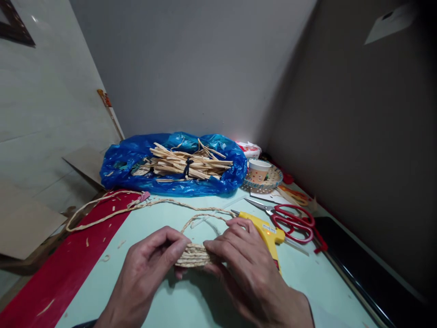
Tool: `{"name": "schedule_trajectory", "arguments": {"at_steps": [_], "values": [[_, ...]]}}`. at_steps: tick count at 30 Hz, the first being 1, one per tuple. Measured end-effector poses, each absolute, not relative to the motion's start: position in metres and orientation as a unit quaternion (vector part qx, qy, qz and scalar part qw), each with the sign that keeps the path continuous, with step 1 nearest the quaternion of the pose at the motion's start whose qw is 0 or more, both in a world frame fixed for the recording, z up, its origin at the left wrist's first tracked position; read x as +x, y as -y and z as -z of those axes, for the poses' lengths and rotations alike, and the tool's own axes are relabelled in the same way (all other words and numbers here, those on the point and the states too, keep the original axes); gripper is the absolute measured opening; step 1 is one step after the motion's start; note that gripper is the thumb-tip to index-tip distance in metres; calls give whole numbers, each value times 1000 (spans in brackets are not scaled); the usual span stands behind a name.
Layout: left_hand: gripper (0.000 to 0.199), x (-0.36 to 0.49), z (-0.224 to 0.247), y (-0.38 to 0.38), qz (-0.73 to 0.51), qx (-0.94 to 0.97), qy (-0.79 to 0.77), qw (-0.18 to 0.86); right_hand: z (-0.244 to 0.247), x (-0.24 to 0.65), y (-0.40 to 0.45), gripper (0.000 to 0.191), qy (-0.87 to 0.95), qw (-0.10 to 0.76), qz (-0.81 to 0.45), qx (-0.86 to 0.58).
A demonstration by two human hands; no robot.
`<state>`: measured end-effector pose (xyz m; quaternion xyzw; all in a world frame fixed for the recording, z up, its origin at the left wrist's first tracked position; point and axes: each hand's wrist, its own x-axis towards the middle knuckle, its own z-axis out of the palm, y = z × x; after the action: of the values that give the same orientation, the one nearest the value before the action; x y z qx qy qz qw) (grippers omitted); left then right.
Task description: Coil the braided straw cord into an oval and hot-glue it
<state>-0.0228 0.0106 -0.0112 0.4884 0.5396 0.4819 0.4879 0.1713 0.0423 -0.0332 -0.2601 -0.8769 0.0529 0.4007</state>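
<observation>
In the head view, the left hand (143, 269) pinched the near-left end of a coiled piece of twisted cord (194, 256) between thumb and fingers, while the right hand (251, 269) gripped its other end — the piece sat between them, low in the middle. A loose length of cord (167, 200) looped out behind it across the table (160, 228). The yellow glue gun (269, 231) lay just beyond the right hand, near the red-handled scissors (293, 221) — and farther back, a blue bag (126, 168) held dry strips (191, 164).
</observation>
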Motion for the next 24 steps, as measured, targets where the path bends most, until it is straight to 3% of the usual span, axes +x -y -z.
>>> {"name": "schedule_trajectory", "arguments": {"at_steps": [5, 10, 17, 21, 24], "values": [[52, -16, 19, -13, -473, 454, -520, 547, 36, 170, -43, 14, 891, 381, -56, -238], [35, -13, 27, -13, -462, 480, -519, 535, 39, 167, -42, 19, 896, 383, -32, -224], [26, -17, 33, -12, -472, 486, -537, 502, 37, 163, -39, 29, 900, 385, -23, -204], [25, -19, 29, -17, -481, 502, -528, 488, 32, 169, -43, 24, 907, 353, -50, -223], [26, -26, 22, -20, -468, 547, -519, 460, 20, 183, -49, 48, 915, 302, -119, -238]]}}
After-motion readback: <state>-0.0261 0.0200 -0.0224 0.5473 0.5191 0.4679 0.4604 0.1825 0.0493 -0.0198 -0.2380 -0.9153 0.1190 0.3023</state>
